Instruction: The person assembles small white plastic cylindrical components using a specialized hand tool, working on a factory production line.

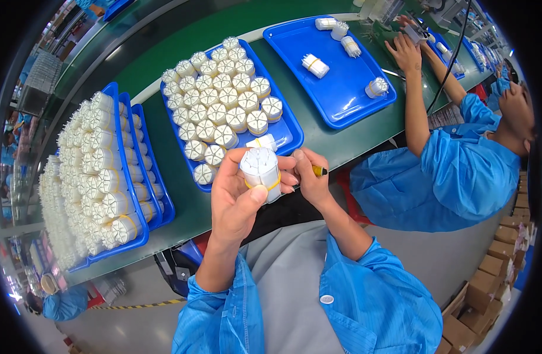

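Observation:
My left hand (231,206) is closed around a bundle of white tube-like pieces (259,166), bound with a yellow rubber band. The end of the bundle faces up toward me. Just right of it, my right hand (314,187) grips a marker pen (320,171); its yellow and black end sticks out, and its other end is hidden by the fingers. Beyond my hands, a blue tray (292,131) holds rows of similar banded bundles (218,97), most standing on end. One bundle (262,143) lies on its side at the tray's near edge, right behind the one I hold.
Stacked blue trays (127,156) full of bundles stand at the left. On the green table (150,245), a second blue tray (347,115) at the right holds several scattered bundles. A co-worker in blue (436,177) works beside it. Cardboard boxes (482,289) line the floor at right.

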